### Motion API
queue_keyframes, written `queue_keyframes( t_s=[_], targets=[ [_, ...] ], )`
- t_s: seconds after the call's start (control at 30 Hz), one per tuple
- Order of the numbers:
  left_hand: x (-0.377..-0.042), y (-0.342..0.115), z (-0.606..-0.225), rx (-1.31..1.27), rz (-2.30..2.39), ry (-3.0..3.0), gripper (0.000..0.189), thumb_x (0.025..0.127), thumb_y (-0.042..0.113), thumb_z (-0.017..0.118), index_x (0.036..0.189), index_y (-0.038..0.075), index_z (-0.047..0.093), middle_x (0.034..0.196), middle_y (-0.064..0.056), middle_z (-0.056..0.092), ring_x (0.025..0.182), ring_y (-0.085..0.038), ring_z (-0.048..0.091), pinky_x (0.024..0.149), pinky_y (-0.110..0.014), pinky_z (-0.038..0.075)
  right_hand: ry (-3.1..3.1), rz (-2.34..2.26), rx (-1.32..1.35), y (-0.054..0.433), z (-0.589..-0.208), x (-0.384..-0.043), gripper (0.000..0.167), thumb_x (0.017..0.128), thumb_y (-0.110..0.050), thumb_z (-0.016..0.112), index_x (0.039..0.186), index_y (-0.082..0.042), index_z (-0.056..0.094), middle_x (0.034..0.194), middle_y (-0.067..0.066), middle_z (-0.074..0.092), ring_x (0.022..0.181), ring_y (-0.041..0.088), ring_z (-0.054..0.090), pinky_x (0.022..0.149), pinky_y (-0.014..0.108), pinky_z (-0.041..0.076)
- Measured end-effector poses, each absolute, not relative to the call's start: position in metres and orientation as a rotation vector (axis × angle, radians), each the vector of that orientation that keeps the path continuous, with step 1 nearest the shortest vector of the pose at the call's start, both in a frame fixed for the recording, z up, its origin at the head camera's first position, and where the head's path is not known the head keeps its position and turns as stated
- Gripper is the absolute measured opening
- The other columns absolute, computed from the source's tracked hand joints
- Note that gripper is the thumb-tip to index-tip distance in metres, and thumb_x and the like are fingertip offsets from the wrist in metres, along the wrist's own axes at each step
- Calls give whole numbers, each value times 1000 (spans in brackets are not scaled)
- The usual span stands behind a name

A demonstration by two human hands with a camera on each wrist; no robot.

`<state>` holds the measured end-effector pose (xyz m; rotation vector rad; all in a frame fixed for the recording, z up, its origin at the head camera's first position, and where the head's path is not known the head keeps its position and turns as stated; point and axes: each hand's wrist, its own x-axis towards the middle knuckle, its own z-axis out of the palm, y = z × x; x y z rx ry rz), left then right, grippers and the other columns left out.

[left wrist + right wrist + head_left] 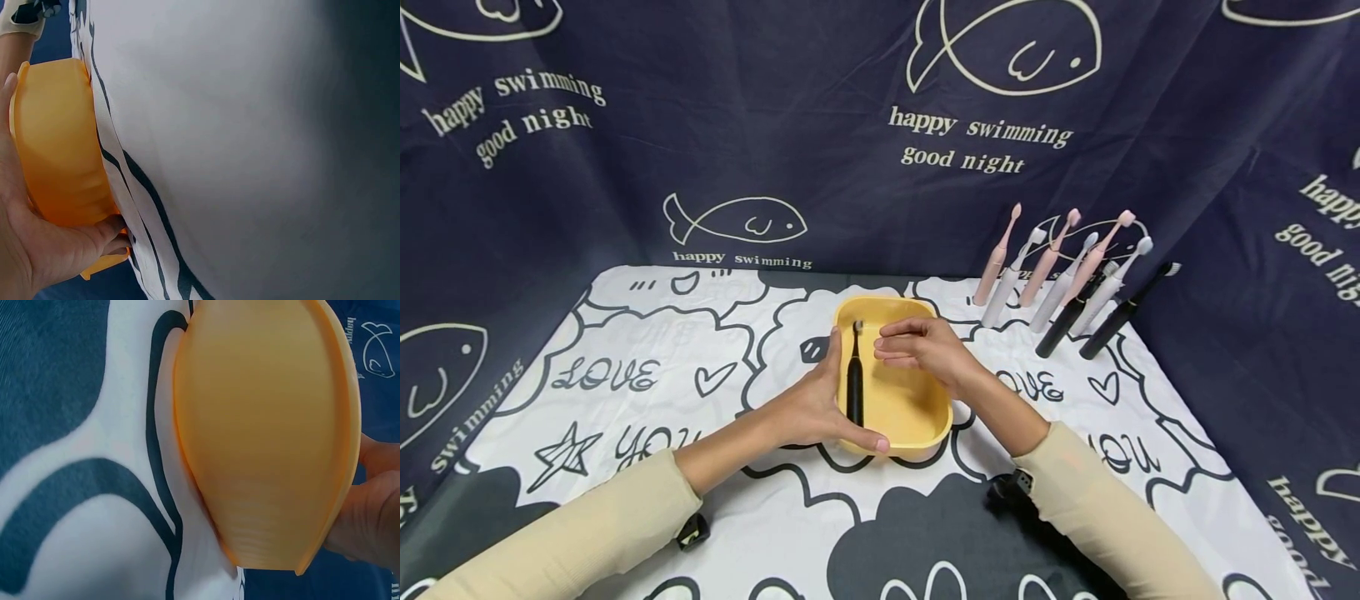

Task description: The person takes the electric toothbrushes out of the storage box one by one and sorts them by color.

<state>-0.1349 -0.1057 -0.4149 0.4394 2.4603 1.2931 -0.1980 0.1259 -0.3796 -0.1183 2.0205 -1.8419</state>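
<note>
A yellow plastic box (917, 408) stands on the cloth in the middle. Inside it, along the left wall, lies a black electric toothbrush (854, 387), its brush head toward the far end. My left hand (808, 408) holds the box at its near left corner, with the thumb along the near rim. In the left wrist view, curled fingers (115, 234) of this hand press low on the box's outer wall. Over the inside of the box hovers my right hand (925, 350), its fingers loosely bent and holding nothing.
Several electric toothbrushes stand upright in a group at the back right, among them a pink one (992, 267), a white one (1007, 292) and a black one (1108, 329). A patterned white cloth (647, 350) covers the table. Dark blue fabric (820, 125) hangs around it.
</note>
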Motion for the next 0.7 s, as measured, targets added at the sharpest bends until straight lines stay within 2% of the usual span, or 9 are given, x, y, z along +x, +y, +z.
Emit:
queue_keyframes(
  t_s=[0.27,0.5,0.7],
  targets=[
    [-135,-107,-417,455,1316,2460,188,60,66,109,173,27,-36,192,-12,5,175,-29,21,141,-57,25,2029,-1764,-98,119,-382,-199,49,104,-10,79,145,11,64,124,11,78,105,19,85,104,40,66],
    [-136,-107,-417,476,1313,2475,188,60,66,109,174,27,-34,191,-12,11,173,-29,25,140,-57,27,1999,-1748,-102,115,-386,-199,45,105,-8,76,144,12,65,128,17,81,115,29,84,105,44,65],
    [-135,-106,-416,475,1301,2473,187,61,66,109,174,27,-35,191,-14,6,175,-31,22,140,-59,26,1984,-1728,-84,111,-388,-198,51,104,-10,78,147,12,63,127,16,80,123,35,81,106,44,65]
  ],
)
